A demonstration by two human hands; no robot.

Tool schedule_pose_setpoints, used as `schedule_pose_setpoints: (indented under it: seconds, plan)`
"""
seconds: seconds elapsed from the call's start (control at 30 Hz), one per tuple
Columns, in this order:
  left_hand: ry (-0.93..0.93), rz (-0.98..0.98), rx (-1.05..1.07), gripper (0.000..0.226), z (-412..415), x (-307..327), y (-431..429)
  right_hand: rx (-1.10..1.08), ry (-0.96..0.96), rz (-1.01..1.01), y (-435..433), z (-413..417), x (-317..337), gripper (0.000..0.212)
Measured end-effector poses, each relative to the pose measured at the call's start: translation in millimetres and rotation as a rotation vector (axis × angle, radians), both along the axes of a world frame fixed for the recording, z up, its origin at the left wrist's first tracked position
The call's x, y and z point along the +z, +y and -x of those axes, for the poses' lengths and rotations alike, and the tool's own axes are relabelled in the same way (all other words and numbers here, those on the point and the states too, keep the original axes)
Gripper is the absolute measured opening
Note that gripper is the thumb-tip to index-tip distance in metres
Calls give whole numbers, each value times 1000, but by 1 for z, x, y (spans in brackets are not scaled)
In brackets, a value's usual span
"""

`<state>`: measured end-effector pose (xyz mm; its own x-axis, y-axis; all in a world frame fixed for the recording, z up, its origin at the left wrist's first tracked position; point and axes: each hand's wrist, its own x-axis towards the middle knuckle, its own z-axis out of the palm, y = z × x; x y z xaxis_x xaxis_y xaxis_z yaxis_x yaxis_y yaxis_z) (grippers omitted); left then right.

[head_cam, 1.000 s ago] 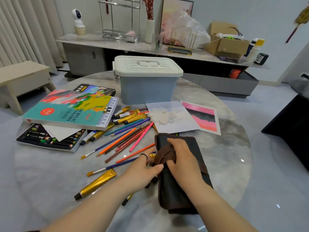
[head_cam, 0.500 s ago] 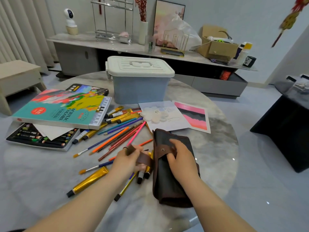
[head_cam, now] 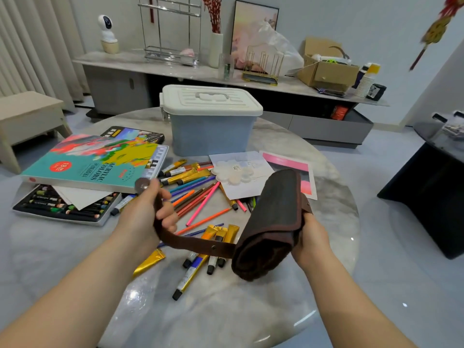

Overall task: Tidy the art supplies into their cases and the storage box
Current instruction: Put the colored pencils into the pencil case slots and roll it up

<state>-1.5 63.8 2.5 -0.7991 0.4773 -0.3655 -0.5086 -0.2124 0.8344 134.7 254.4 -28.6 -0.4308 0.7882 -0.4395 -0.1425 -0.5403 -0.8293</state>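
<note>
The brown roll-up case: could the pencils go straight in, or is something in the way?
Not yet. The case itself is the obstacle: it is rolled up, gripped by the right hand, while the left hand holds its strap out. The pencils lie loose on the table.

Storage box point(head_cam: 210, 131) behind pencils point(head_cam: 198, 197); paint set point(head_cam: 95, 164) left.

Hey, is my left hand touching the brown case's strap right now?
Touching. The head view shows the left hand gripping the strap of the brown case.
</note>
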Motion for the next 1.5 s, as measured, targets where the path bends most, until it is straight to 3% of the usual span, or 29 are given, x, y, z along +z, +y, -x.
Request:
schedule_pose_setpoints:
  seconds: [0.13, 0.27, 0.37, 0.5, 0.6, 0.73, 0.83, 0.93, 1.03, 1.17, 1.27, 1.3, 1.4, 1.5]
  plan:
    - [484, 635, -380, 27, -4, -11, -3, 180, -130, 13, 19, -20, -9, 27]
    - [865, 1055, -724, 34, -16, -25, 2, 324, -386, -66, 33, -47, -10, 24]
    - [1069, 1272, -865, 35, -23, -28, 8, 314, -704, -191, 44, -66, -9, 37]
    - [1291, 1385, -926, 34, -33, -34, 17, 316, -797, -280, 46, -66, -1, 46]
    - [1319, 1380, -799, 26, -32, -37, 18, 330, -859, -506, 28, -49, 1, 51]
    - [1285, 1263, -643, 28, -31, -38, 18, 579, -1081, -773, -12, -29, -1, 84]
    - [1046, 1016, -561, 18, -32, -34, 17, 673, -1125, -793, -22, -23, -3, 96]
    - [807, 794, -506, 22, -30, -25, 14, 573, -1022, -753, -9, -28, 0, 92]
    - [719, 728, -485, 35, -27, -16, 7, 460, -869, -650, 2, -35, 12, 77]
    - [637, 722, -609, 18, -23, -13, -5, 365, -577, -517, -2, -35, 28, 61]
    - [610, 696, -504, 8, -19, -12, -8, 319, -402, -430, -11, -24, 34, 52]
    - [610, 695, -447, 13, -18, -12, -9, 297, -333, -375, -14, -20, 35, 51]
    - [689, 673, -249, 62, -13, -14, -9, 217, -114, -194, -23, -9, 37, 49]
    - [974, 605, -113, 96, -23, -3, -11, 216, -60, -183, -30, -1, 34, 49]
